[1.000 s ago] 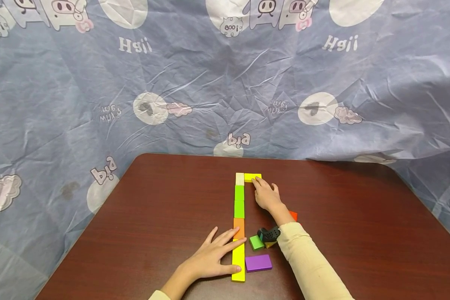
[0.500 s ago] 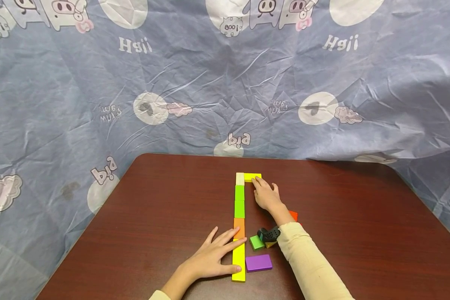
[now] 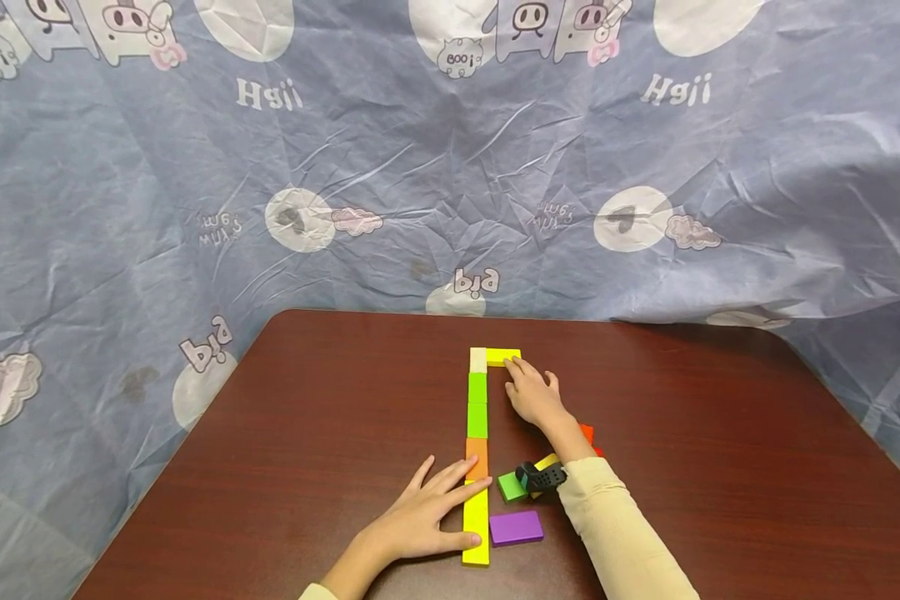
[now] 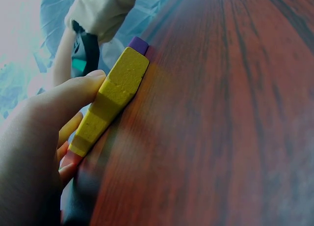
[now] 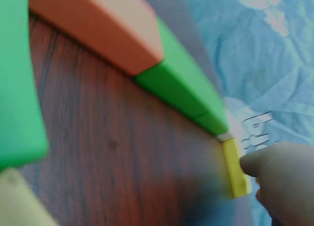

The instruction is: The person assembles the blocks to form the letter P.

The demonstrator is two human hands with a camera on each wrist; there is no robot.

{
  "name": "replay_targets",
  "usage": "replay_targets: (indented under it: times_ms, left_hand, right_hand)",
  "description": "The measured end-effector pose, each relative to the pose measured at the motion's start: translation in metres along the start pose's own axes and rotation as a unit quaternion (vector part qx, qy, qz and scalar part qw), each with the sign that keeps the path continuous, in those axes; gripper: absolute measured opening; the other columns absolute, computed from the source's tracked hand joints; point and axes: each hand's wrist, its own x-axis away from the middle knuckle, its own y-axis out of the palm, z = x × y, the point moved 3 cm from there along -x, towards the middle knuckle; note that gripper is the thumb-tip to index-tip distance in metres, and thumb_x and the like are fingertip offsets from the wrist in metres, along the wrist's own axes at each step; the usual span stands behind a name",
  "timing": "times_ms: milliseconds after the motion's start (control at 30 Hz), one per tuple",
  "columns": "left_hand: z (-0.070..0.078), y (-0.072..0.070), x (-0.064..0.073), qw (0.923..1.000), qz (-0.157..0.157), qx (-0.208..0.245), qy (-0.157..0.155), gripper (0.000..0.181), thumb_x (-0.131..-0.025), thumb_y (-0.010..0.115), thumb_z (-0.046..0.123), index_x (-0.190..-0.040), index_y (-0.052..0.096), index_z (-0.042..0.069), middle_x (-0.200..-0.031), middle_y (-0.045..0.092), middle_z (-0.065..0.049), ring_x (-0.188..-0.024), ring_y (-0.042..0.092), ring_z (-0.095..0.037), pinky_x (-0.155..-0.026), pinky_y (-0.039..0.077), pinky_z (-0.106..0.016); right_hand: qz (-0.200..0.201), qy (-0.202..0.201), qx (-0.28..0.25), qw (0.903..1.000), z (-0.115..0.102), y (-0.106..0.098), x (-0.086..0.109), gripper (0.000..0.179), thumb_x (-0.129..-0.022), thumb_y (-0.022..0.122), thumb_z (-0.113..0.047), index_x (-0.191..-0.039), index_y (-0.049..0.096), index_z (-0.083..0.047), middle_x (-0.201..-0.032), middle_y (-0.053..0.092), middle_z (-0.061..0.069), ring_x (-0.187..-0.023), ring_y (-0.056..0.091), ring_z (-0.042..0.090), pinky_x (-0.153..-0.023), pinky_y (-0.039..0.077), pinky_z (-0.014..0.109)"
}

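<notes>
In the head view a line of flat blocks runs away from me: yellow blocks [image 3: 476,523] nearest, then an orange block [image 3: 476,452], green blocks [image 3: 477,404] and a pale block [image 3: 478,360]. Another yellow block [image 3: 503,357] sits crosswise to the right of the pale one. My left hand [image 3: 418,517] lies with fingers spread over the near yellow and orange blocks, its thumb on the yellow. My right hand [image 3: 534,394] reaches to the far end, fingertips touching the crosswise yellow block's near right edge; in the right wrist view my right hand [image 5: 287,174] overlaps that block.
Right of the line lie a purple block [image 3: 516,528], a green block [image 3: 512,487], a yellow block [image 3: 546,461] and red pieces [image 3: 587,433], partly hidden by my right arm. They rest on the dark wooden table [image 3: 330,417]. A printed cloth [image 3: 390,167] hangs behind.
My right wrist has shifted slightly, showing more of the loose yellow block beneath it. The left hand and the line of blocks stay as they were.
</notes>
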Motion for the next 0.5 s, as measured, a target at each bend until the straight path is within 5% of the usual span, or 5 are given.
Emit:
replay_targets:
  times_ms: [200, 500]
  left_hand:
    - [0.001, 0.000, 0.000, 1.0000, -0.001, 0.002, 0.001, 0.066, -0.084, 0.043, 0.064, -0.142, 0.027, 0.037, -0.152, 0.019, 0.005, -0.139, 0.023, -0.013, -0.109, 0.007, -0.058]
    - [-0.001, 0.001, 0.001, 0.9998, -0.008, 0.015, -0.007, 0.065, -0.084, 0.044, 0.062, -0.142, 0.026, 0.038, -0.152, 0.018, 0.005, -0.139, 0.022, -0.014, -0.110, 0.004, -0.057]
  right_hand:
    - [0.017, 0.000, -0.059, 0.9981, 0.002, -0.012, 0.023, 0.047, -0.095, 0.044, -0.022, -0.139, 0.036, -0.009, -0.147, 0.028, 0.015, -0.134, 0.028, 0.034, -0.107, 0.010, 0.060]
    - [0.053, -0.006, -0.057, 0.9970, 0.010, -0.021, 0.057, 0.042, -0.092, 0.050, -0.023, -0.132, 0.047, -0.009, -0.135, 0.045, 0.017, -0.124, 0.040, 0.036, -0.102, 0.022, 0.059]
